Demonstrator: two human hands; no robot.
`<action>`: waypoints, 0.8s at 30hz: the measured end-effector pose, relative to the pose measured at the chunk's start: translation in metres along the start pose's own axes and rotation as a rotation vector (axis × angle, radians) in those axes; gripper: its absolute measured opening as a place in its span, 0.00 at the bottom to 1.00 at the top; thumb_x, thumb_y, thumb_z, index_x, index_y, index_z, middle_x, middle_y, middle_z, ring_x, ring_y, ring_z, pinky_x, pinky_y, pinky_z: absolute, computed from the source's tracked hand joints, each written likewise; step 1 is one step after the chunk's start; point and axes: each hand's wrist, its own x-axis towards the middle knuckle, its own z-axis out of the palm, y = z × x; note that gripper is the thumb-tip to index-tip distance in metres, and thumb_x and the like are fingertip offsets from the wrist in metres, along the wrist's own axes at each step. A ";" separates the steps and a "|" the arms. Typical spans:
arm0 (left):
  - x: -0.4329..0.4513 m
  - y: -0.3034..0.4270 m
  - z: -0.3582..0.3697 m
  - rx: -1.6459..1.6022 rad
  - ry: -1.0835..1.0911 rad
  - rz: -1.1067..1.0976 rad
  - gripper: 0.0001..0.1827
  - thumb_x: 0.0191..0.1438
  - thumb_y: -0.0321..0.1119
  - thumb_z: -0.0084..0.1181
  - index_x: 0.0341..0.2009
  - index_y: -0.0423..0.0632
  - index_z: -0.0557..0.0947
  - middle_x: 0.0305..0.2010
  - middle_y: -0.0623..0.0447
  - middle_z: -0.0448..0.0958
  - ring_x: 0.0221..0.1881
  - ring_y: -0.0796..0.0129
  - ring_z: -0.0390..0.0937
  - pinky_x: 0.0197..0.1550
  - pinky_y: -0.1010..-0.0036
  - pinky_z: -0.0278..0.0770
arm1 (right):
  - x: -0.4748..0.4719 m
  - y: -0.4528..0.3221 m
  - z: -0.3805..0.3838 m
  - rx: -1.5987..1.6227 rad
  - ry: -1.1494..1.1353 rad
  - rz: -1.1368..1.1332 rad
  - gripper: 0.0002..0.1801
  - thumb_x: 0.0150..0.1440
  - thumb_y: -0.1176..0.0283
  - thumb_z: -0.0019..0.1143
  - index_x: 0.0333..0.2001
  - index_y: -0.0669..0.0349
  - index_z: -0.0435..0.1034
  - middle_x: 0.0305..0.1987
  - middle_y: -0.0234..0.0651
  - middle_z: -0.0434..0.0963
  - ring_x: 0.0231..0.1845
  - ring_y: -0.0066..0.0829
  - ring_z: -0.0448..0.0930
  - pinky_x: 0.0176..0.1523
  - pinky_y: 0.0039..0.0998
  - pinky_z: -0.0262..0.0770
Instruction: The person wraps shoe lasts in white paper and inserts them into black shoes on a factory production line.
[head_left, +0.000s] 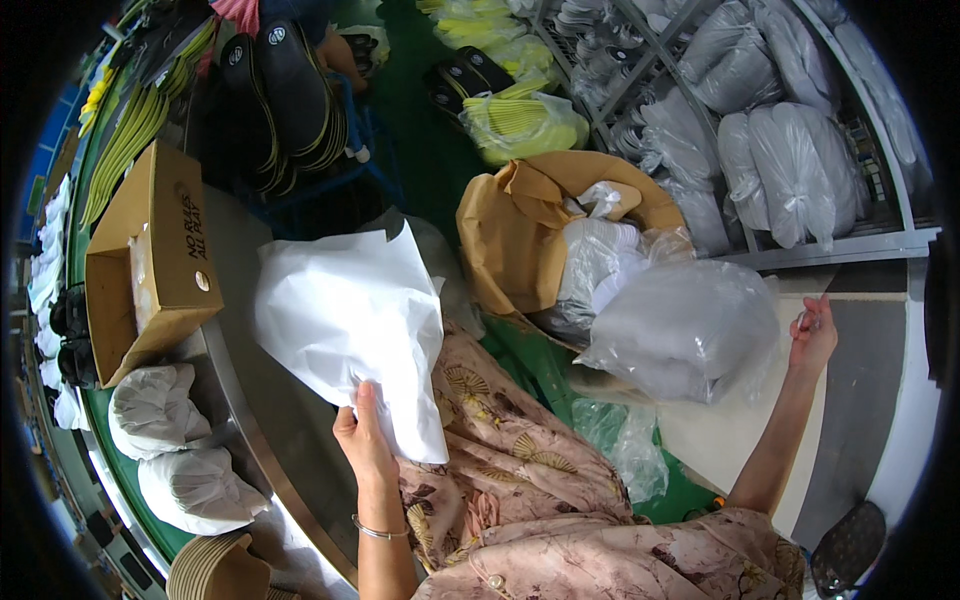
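Note:
My left hand (367, 442) grips the lower edge of a large sheet of white paper (352, 307), thumb on top, held over my lap and the metal bench edge. My right hand (812, 331) is raised at the far right with its fingers curled; whether something small lies in them is unclear. Between the hands, a bulging clear plastic bag (682, 330) rests against a large brown paper sack (517, 262), which holds more plastic-wrapped pieces. Two white paper-wrapped bundles (199, 491) sit on the belt at the left.
An open cardboard box (169, 262) stands at the left beside stacked yellow-green insoles (131, 142). Black insoles (289, 97) hang over a blue frame, near a partly visible person. A metal rack (847, 251) with bagged insoles fills the upper right. Curved brown pieces (217, 570) are stacked lower left.

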 end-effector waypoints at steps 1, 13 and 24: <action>0.000 0.001 0.001 0.002 -0.001 0.000 0.11 0.54 0.37 0.55 0.26 0.42 0.79 0.26 0.61 0.74 0.27 0.83 0.65 0.29 0.86 0.62 | 0.000 0.000 -0.002 0.002 -0.021 -0.007 0.16 0.55 0.62 0.52 0.29 0.67 0.70 0.17 0.29 0.66 0.15 0.15 0.61 0.17 0.21 0.53; -0.001 0.000 -0.001 -0.045 0.041 0.001 0.10 0.55 0.35 0.54 0.31 0.40 0.79 0.29 0.59 0.76 0.29 0.82 0.67 0.31 0.84 0.64 | -0.002 0.003 0.011 -0.008 0.010 -0.022 0.14 0.55 0.63 0.52 0.31 0.66 0.69 0.25 0.33 0.72 0.18 0.15 0.64 0.18 0.20 0.56; 0.004 -0.001 0.002 0.003 0.042 0.032 0.10 0.55 0.34 0.53 0.32 0.39 0.79 0.29 0.59 0.75 0.29 0.82 0.67 0.31 0.85 0.64 | 0.015 0.013 0.009 -0.013 0.069 -0.026 0.13 0.54 0.65 0.54 0.30 0.66 0.69 0.21 0.31 0.70 0.15 0.14 0.62 0.16 0.19 0.53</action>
